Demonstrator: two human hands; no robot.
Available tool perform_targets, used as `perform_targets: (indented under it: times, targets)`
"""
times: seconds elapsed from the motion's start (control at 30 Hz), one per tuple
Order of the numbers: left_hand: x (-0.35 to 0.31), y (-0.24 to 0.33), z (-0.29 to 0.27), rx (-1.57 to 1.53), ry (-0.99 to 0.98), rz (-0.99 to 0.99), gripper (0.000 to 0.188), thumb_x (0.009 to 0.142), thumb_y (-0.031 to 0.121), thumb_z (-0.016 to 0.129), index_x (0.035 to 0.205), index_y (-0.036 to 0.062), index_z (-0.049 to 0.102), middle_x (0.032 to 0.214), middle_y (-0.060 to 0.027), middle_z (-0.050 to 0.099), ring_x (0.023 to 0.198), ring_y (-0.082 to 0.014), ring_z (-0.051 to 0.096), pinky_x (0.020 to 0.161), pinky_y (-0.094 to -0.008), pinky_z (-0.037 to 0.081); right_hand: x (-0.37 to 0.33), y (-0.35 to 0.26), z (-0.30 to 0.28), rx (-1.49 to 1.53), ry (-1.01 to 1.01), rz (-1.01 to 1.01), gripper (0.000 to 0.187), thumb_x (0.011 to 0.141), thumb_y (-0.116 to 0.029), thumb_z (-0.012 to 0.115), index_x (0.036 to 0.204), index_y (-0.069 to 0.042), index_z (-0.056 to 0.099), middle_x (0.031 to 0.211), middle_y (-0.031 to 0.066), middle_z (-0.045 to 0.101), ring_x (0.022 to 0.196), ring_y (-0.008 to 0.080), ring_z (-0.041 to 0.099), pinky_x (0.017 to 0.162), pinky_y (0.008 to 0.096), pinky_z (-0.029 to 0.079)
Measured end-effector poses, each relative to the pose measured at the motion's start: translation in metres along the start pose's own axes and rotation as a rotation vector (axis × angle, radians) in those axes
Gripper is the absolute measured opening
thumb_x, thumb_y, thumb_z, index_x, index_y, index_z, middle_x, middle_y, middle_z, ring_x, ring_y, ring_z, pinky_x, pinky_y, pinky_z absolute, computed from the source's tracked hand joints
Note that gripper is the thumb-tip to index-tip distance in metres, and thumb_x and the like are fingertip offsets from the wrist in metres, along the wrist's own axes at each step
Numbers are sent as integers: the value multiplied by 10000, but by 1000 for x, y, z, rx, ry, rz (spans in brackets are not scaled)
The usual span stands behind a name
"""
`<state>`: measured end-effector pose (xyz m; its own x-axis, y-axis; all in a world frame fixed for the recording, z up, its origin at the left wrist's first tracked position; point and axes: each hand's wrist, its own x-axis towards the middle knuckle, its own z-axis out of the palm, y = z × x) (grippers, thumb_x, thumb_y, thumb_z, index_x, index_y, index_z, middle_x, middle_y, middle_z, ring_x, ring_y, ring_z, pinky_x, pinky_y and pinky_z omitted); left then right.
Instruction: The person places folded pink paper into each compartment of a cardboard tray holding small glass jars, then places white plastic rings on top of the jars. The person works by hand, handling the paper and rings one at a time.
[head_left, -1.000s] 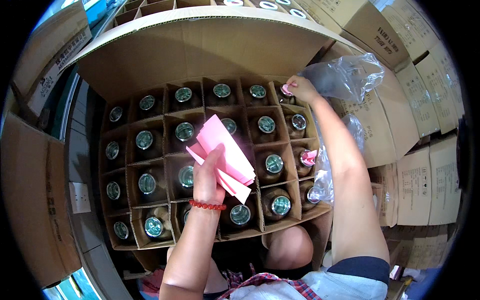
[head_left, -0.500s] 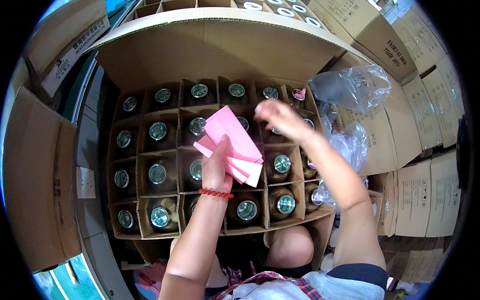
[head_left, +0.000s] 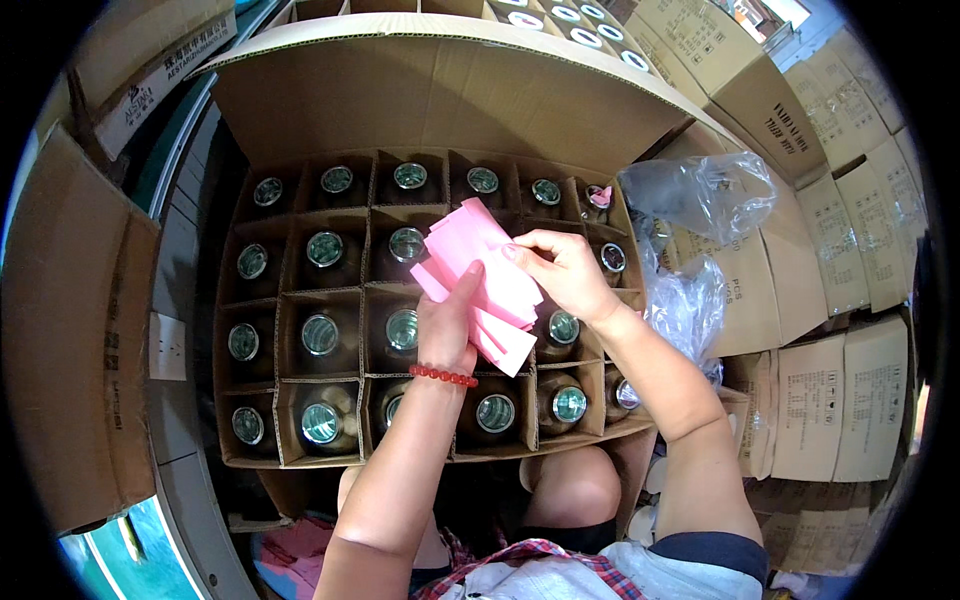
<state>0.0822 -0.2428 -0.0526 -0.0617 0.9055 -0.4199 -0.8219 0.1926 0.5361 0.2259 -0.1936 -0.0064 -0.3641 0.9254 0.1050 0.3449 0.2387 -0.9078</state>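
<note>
Pink paper sheets [head_left: 492, 290] sit in a loose, uneven stack above the divided carton [head_left: 430, 95], a little right of its middle. The left hand [head_left: 443, 325], a red beaded bracelet [head_left: 444, 376] at its wrist, is closed firmly around them from the near side, thumb pressed on top. The right hand [head_left: 565, 272] reaches in from the carton's right edge; its thumb and forefinger are almost together at the stack's right side, though I can't tell whether a sheet is pinched between them. Below, glass bottles [head_left: 323, 250] stand mouth-up in the compartments, and the corner bottle [head_left: 594, 207] at the far right has pink paper poking from its mouth. Crumpled clear plastic [head_left: 700, 200] lies just outside the right edge, with brown boxes [head_left: 805, 400] stacked beyond.
</note>
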Motion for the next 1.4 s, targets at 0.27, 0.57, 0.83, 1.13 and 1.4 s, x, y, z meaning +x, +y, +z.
perform_targets:
  times: [0.27,0.57,0.83,1.13,1.4]
  targets:
    - [0,9,-2,-27,120,16,363,839,97,649,1145,-30,500,1062,-112,592,945,-198,597,806,-324,510,17,9,-33,253,165,107,96,858,-96,643,830,-16,597,763,-11,604,659,39,511,603,197,426]
    - [-5,8,2,-69,-112,-91,381,827,117,664,1148,-8,502,1036,-98,601,915,-183,611,786,-309,522,11,1,-27,136,-65,184,185,895,-138,598,994,9,652,873,-5,644,781,47,551,708,204,458]
    - [-7,7,5,-7,-30,6,378,825,102,661,1143,-22,499,1071,-102,589,961,-187,587,829,-309,493,21,24,-21,207,22,70,101,878,-43,582,973,-30,552,813,-26,582,726,34,499,652,190,430]
    - [0,12,-3,-62,62,35,416,815,131,682,1156,-11,492,1053,-89,586,955,-190,582,842,-330,480,98,93,-101,-1338,-39,9,159,817,-189,547,885,-126,676,932,142,648,878,345,625,720,450,494]
    - [-1,26,-7,-64,48,62,353,835,154,660,1124,10,515,1007,-66,599,906,-170,592,802,-324,496,135,119,-64,-1573,-309,14,185,785,-198,567,863,-108,708,947,138,659,902,320,641,751,425,512]
